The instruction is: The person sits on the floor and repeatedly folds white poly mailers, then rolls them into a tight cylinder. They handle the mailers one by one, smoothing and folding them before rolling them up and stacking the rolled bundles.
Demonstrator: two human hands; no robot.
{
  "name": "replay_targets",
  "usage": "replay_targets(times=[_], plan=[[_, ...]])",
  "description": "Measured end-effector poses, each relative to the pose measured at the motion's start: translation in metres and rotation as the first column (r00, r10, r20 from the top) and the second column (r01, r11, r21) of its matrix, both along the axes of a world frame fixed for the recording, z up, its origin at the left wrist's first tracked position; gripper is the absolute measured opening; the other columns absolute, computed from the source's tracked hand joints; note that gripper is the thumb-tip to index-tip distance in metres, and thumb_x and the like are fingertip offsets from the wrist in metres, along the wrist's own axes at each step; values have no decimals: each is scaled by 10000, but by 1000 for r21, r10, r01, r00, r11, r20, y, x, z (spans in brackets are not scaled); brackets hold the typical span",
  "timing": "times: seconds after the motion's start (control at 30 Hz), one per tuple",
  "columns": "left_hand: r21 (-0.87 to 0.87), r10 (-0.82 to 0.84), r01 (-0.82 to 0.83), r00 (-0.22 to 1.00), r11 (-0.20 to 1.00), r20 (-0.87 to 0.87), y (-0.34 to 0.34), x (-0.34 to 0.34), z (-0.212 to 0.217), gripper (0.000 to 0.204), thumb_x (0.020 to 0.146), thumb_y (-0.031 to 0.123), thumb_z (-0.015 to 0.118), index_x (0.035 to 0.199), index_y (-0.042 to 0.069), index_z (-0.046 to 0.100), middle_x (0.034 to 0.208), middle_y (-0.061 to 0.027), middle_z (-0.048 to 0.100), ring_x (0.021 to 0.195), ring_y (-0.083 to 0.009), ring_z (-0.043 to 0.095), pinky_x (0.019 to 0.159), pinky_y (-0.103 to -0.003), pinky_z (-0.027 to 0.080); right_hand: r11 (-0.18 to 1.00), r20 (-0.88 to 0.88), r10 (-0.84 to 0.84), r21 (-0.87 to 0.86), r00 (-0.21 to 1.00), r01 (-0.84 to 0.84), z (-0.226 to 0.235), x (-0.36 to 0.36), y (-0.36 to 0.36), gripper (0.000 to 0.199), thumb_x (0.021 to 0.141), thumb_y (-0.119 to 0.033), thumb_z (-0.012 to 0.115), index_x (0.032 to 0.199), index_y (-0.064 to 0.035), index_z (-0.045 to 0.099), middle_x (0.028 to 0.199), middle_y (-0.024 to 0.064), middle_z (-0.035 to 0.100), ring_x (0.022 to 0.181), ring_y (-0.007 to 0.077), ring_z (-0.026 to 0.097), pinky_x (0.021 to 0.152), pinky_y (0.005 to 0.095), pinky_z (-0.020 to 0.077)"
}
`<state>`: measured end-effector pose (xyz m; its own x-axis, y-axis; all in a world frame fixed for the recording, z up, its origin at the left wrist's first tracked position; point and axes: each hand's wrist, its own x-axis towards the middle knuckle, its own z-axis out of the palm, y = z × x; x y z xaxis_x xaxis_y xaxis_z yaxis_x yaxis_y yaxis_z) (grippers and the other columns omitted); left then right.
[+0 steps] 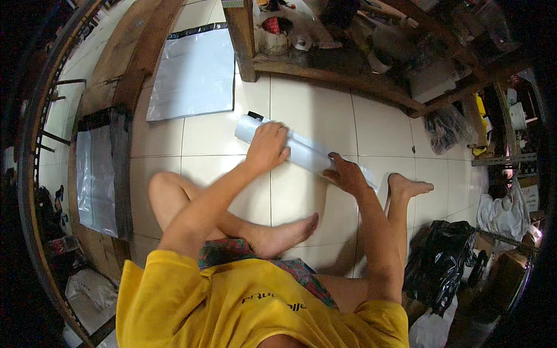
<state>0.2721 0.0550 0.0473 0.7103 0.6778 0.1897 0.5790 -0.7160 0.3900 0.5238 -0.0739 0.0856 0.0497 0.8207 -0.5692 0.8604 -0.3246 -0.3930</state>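
A pale grey plastic sheet rolled into a tube (306, 152) lies slantwise over the tiled floor in front of me, with a small black patch at its upper left end. It looks like the same material as the flat mailer bags nearby. My left hand (268, 148) is closed over the roll near its left end. Further along, my right hand (348, 174) grips the roll near its lower right end, thumb and fingers around it. Beyond my left hand, a stack of flat grey mailer bags (194, 75) with a black top edge lies on the floor.
More grey mailer bags (101, 174) lie on a wooden plank (130, 95) at the left. A wooden shelf (336, 78) carrying a pot (274, 42) stands at the far side. Black plastic bags (438, 261) sit at the right. My bare legs (278, 235) are bent around the work area.
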Motion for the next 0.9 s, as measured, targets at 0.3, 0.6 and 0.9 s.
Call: replay_targets(times=[0.3,0.6,0.9], plan=[[-868,884,486,444,-101,145,-97,57,-34,626,955,484,637,1342,31,445,1159,-158,595,1081,-285,585,901,-467,516,781,-406,-569,-540,715,314,-38,-10,-36,880,974,-761,240,1556,-113,366,1494,185,482,1367,335,458,1139,450,358],[-879,800,270,373,392,471,-98,57,74,784,811,258,816,1366,-12,334,1172,-170,571,1047,-281,600,905,-431,515,901,-690,-277,56,669,431,20,-65,-75,992,771,-357,861,1502,-9,287,1352,239,575,1269,335,557,1059,454,448],[-298,190,188,443,936,876,-87,35,151,1235,602,404,975,1480,-11,213,1337,-209,542,1215,-341,571,1009,-439,462,895,-532,-66,343,844,286,92,-75,-38,930,754,-291,864,1474,-38,334,1444,232,485,1346,369,487,1076,458,436]])
